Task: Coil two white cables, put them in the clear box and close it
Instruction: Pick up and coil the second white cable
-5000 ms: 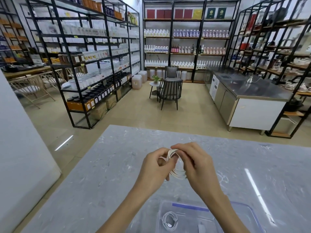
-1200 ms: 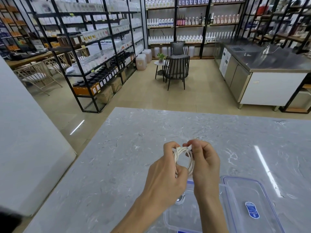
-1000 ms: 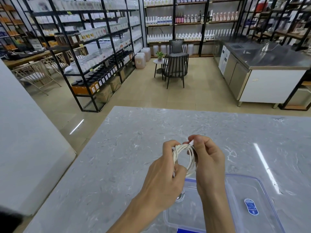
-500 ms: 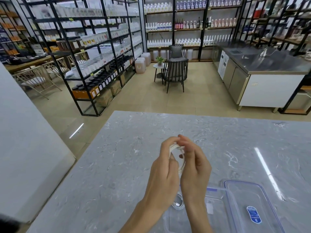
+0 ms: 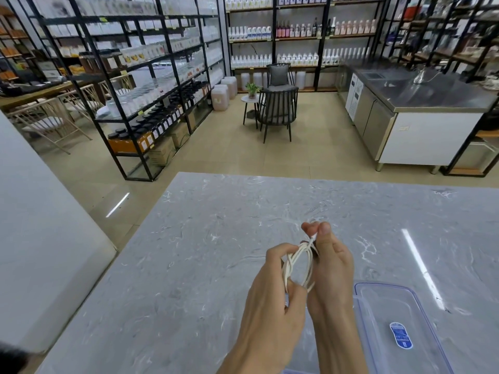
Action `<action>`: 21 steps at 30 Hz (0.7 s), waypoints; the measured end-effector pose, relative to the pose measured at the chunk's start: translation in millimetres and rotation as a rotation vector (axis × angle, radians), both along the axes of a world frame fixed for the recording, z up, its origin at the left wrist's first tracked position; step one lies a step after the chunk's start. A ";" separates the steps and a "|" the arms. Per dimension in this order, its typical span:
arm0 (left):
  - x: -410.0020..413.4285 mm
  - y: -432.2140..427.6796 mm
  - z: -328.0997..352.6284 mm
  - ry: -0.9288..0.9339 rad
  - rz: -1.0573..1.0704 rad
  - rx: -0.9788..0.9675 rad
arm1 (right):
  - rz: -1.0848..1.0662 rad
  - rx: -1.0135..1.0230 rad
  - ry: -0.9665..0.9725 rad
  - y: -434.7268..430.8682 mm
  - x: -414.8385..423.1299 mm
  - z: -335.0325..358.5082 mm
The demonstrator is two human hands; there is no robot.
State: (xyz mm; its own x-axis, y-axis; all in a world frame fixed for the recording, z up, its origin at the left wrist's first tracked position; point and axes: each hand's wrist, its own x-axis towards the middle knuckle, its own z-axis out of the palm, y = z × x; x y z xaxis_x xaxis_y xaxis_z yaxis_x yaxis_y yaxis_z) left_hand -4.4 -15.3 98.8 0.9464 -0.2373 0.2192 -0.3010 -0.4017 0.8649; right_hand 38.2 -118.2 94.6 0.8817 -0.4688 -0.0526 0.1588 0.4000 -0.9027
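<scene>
Both hands are raised over the grey marble worktop, working 1 white cable wound into a small oval coil between them. The left hand is closed around the left side of the coil, its fingers curled through the loops and its thumb pressed against the strands. The right hand supports the right side of the coil, and its thumb and forefinger pinch the cable's free end just above the loops, at the top of the bundle. The coil stands roughly upright, clear of the worktop.

To the right of the hands, the lid of the clear box lies flat on the worktop with a blue sticker on it. A corner of the clear box itself shows at the bottom edge below the wrists; what lies inside it cannot be seen.

Beyond the worktop are black metal shelves stocked with bottles and jars, a dark chair beside a small round side table, and a steel counter.
</scene>
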 end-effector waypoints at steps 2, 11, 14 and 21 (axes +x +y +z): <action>-2.2 3.1 -0.3 0.015 -0.018 -0.002 | 0.028 0.007 -0.008 0.6 0.1 -1.1; 14.4 28.7 -1.9 0.061 -0.094 -0.162 | 0.204 -0.165 -0.036 -9.9 -6.4 -10.0; 20.5 36.9 -15.0 0.065 -0.082 -0.151 | 0.366 -0.177 0.066 -18.8 -19.3 -22.4; 13.5 39.3 -53.6 0.196 -0.149 -0.145 | 0.625 -0.141 0.228 -37.7 -37.1 -46.8</action>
